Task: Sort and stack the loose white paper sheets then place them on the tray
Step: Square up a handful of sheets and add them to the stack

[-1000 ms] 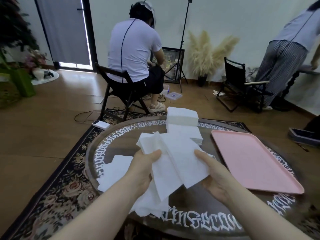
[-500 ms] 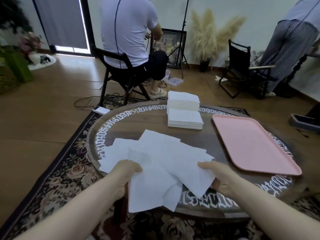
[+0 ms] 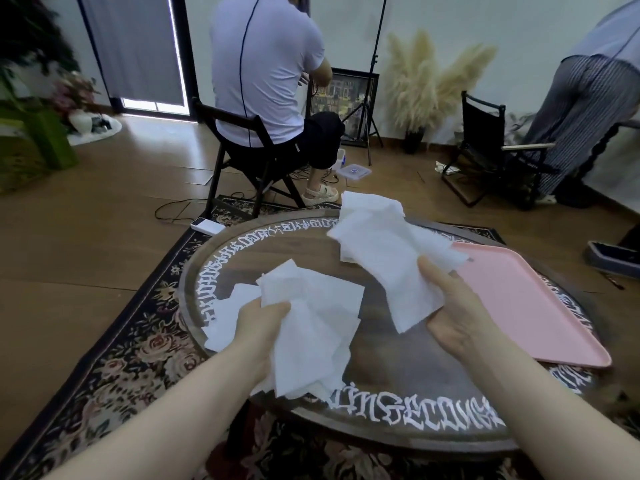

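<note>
Our left hand grips a crumpled bunch of white paper sheets, fingers curled round them, low over the near left part of the round surface. Our right hand pinches a second bunch of sheets, thumb on top, lifted higher toward the far side. The two bunches hang apart. The pink tray lies on the surface to the right, just beside our right hand.

White ornate blackletter lettering runs around the rim of the round wooden table. On the near edge a stretch looks like "INSECON", though the script is hard to read; the rest cannot be made out.
</note>
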